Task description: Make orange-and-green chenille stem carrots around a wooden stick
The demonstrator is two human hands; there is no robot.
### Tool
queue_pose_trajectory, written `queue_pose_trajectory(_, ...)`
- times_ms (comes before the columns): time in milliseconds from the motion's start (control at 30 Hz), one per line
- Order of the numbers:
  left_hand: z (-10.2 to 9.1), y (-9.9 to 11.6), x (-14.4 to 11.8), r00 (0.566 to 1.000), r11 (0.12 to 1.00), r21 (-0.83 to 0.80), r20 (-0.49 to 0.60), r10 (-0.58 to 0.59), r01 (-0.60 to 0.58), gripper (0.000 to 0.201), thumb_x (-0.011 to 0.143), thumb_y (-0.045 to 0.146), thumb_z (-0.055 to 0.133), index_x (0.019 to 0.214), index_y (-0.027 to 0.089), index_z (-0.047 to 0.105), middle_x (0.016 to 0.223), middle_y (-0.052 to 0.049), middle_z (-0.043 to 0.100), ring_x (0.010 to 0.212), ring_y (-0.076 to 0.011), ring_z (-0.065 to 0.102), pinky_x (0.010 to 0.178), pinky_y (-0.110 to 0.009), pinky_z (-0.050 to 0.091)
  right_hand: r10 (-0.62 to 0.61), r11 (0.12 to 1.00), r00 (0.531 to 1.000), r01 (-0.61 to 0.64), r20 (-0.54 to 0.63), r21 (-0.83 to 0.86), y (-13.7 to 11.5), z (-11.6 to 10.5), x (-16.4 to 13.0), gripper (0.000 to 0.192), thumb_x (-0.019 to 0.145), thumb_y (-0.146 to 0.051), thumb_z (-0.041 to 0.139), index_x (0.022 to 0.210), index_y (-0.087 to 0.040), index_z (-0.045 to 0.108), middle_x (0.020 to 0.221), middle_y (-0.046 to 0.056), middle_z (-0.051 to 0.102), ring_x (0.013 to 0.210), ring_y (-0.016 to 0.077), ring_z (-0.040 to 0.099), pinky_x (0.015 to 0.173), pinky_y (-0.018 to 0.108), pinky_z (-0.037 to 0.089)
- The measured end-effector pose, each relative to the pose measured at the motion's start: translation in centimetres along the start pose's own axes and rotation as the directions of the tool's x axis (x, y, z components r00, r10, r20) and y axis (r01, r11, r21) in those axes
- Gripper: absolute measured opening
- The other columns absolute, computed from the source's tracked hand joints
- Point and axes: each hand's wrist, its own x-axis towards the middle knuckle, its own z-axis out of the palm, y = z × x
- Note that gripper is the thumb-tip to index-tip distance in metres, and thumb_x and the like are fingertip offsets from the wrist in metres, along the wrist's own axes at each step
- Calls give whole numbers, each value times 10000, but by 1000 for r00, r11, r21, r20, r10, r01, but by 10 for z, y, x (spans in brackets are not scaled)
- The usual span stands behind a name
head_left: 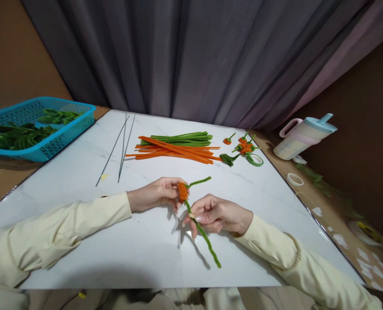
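My left hand [163, 193] pinches a small coiled orange pipe-cleaner pumpkin [182, 192] above the white table. A green pipe cleaner [207, 243] runs out of the pumpkin's side, with a short end sticking up to the right and a long end slanting down toward me. Just below the pumpkin, my right hand [215, 214] grips that long end between thumb and fingers. Beyond my hands lie a bundle of orange pipe cleaners [178, 153] and a bundle of green pipe cleaners [188, 138].
A blue basket [66, 131] with green pieces stands at the left. Thin dark wires [112, 148] lie near it. At the back right are finished pumpkins [245, 147], a green leaf piece [229, 159], a green tape roll [255, 159], a tumbler [303, 137] and a white ring [294, 179].
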Motion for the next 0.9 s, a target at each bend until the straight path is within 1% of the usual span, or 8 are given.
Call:
queue_pose_trajectory(167,-1,0,1,1000,1000,19,-7,5,-5,179,766,170,649,926,126,583,731,-27,604,581,-103,577,571,-219,465,9,1000,1000,-10,18,27,1,-2,-1,212,759,-195,656,914,-54,691,715,116,674,300,-12,209,281,142,125)
queue_pose_trajectory(367,-4,1,2,1000,1000,23,-27,8,-7,185,778,191,642,941,133,578,757,-23,586,586,-94,561,589,-228,478,18,995,1000,-18,-1,97,6,-5,0,259,767,-176,645,1001,-67,670,778,129,677,301,-16,202,280,141,123)
queue_pose_trajectory(633,-3,2,1,999,1000,16,-48,25,-24,180,767,175,644,925,127,572,775,-26,569,577,-86,532,561,-219,467,32,991,999,-36,34,130,8,-6,1,272,746,-153,665,1006,-75,670,801,102,668,306,-17,231,275,145,127)
queue_pose_trajectory(800,-3,2,2,999,999,-18,-34,33,-34,175,775,198,648,913,120,573,749,-22,567,545,-82,518,536,-220,466,30,989,997,-39,66,146,9,-10,1,262,783,-170,639,1019,-60,668,864,169,678,309,-18,219,270,144,118)
queue_pose_trajectory(900,-4,2,2,998,997,-53,-28,47,-49,169,770,181,651,907,123,571,757,-21,570,532,-77,513,528,-219,469,23,987,997,-34,72,158,8,-13,0,247,805,-178,617,1018,-65,672,887,190,678,310,-17,206,269,141,117)
